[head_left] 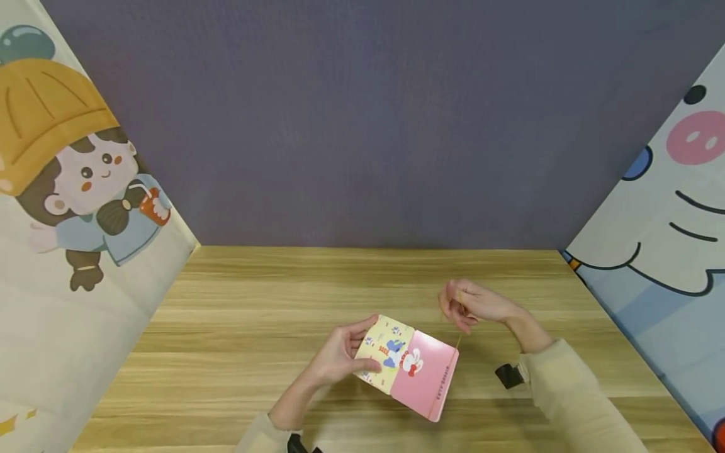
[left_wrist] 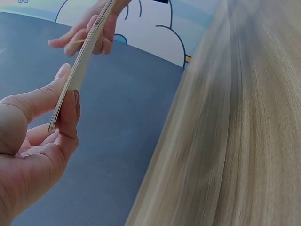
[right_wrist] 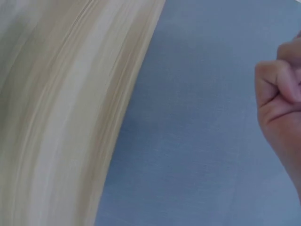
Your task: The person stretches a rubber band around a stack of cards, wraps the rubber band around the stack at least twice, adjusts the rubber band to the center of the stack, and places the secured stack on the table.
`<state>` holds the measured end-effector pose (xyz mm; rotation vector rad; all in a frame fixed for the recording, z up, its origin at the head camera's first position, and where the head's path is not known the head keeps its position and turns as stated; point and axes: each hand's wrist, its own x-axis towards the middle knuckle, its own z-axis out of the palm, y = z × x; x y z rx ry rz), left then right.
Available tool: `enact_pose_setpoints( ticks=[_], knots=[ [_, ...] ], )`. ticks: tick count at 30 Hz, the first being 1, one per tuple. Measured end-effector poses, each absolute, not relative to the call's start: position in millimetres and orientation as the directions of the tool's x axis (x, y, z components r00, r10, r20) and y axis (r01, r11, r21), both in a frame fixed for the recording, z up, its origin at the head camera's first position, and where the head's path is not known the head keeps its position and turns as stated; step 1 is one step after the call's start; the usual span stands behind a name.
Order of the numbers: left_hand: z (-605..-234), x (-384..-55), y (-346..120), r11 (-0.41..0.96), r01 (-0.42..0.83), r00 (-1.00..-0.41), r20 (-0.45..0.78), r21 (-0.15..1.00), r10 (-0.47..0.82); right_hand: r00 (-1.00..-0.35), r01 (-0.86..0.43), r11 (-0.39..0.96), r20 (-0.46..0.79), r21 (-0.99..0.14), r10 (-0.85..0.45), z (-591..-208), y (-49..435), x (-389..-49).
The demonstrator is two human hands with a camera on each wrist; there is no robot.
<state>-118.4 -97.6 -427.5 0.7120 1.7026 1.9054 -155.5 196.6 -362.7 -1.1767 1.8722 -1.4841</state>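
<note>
A small notebook (head_left: 421,371), its cover part yellow with a blue cartoon dog and part pink with a white rabbit, is held tilted over the table. My left hand (head_left: 342,355) grips its yellow end, thumb on the cover and fingers behind. Seen edge-on in the left wrist view, the notebook (left_wrist: 81,66) shows a thin stack of pages. A thin orange cord (head_left: 459,340) runs from the pink end's upper corner to my right hand (head_left: 472,305), whose curled fingers pinch it. Only part of the right hand (right_wrist: 284,96) appears in the right wrist view, cord hidden.
Beneath the hands lies a wood-grain table (head_left: 255,302). A dark grey-blue panel (head_left: 362,126) rises along its back edge. Cartoon-printed sheets stand at the left (head_left: 130,277) and right (head_left: 668,333) sides.
</note>
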Motion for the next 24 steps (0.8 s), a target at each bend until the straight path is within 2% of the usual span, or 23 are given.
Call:
enact_pose_setpoints(
  ticks=[5, 15, 18, 21, 24],
  knots=[
    [-428.8, -118.4, -96.9, -0.117, -0.025, -0.749, 0.059, 0.993, 0.660, -0.479, -0.396, 0.074, 0.137, -0.916, -0.867, -359.9, 196.2, -156.7],
    [-430.3, -121.0, -96.0, -0.117, -0.001, -0.754, 0.076, 0.993, 0.652, -0.480, -0.374, 0.174, 0.030, -0.911, -0.877, -348.4, 198.1, -156.6],
    [-431.3, -121.4, -95.7, -0.115, -0.008, -0.753, 0.069, 0.993, 0.654, -0.471, -0.417, 0.196, 0.026, -0.888, -0.882, -345.7, 195.7, -155.6],
    [-432.1, -121.8, -95.8, -0.117, -0.013, -0.753, 0.068, 0.993, 0.655, -0.489, -0.556, 0.269, 0.048, -0.786, -0.871, -343.2, 191.7, -153.8],
    [-433.2, -122.6, -96.3, -0.119, -0.009, -0.754, 0.072, 0.993, 0.653, -0.527, -0.713, 0.392, 0.076, -0.582, -0.846, -341.2, 186.8, -151.5]
  ],
)
